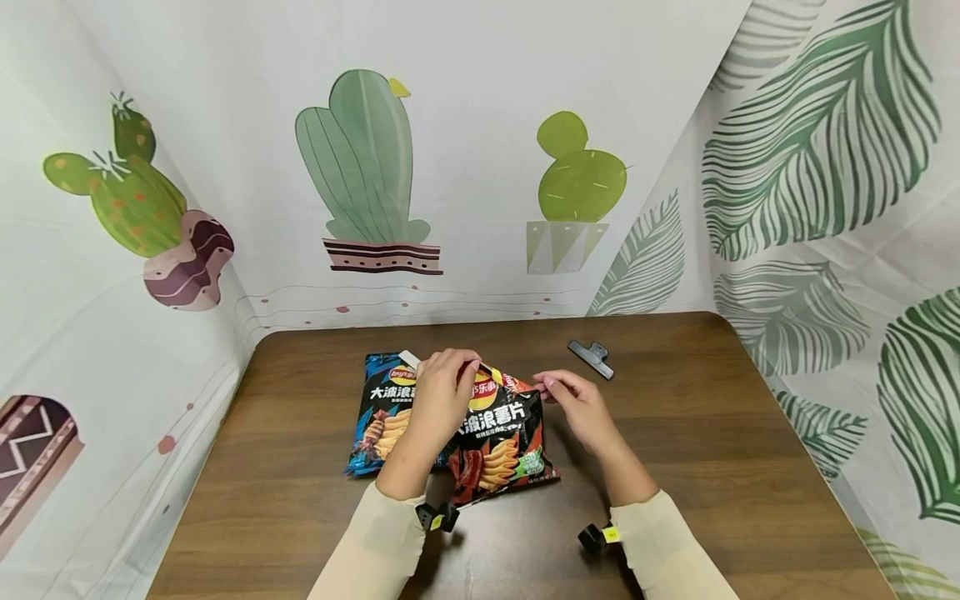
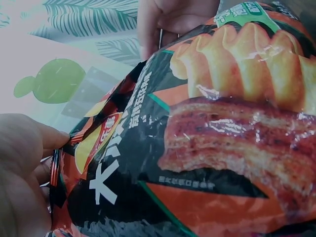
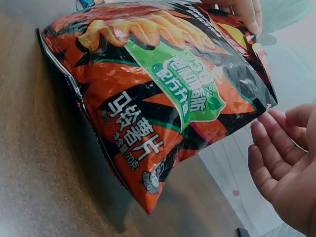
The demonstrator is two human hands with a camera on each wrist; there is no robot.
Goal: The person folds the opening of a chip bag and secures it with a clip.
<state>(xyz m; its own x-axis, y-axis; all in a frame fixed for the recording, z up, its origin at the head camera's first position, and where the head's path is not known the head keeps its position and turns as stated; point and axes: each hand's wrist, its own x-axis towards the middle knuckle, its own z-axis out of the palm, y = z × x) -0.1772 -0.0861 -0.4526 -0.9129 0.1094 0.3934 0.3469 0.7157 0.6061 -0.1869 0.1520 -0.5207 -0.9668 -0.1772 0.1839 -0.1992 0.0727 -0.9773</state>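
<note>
A black and red bag of potato chips [image 1: 495, 450] is tipped up at its top end, in front of a blue bag of chips [image 1: 378, 417]. My left hand [image 1: 442, 387] pinches the top edge of the red bag between thumb and fingers; in the left wrist view this hand [image 2: 24, 168] is at the crimped edge beside the yellow logo. Beside the bag's top right corner is my right hand [image 1: 581, 404]. In the right wrist view the right hand [image 3: 289, 163] has loosely bent fingers, their tips right at that corner, and the thumb apart from it.
A grey bag clip [image 1: 592, 358] lies at the back right of the brown wooden table [image 1: 675, 442]. A white strip [image 1: 409, 359] shows at the blue bag's top edge. Behind the table hangs a white cloth [image 1: 480, 167] printed with cacti and leaves.
</note>
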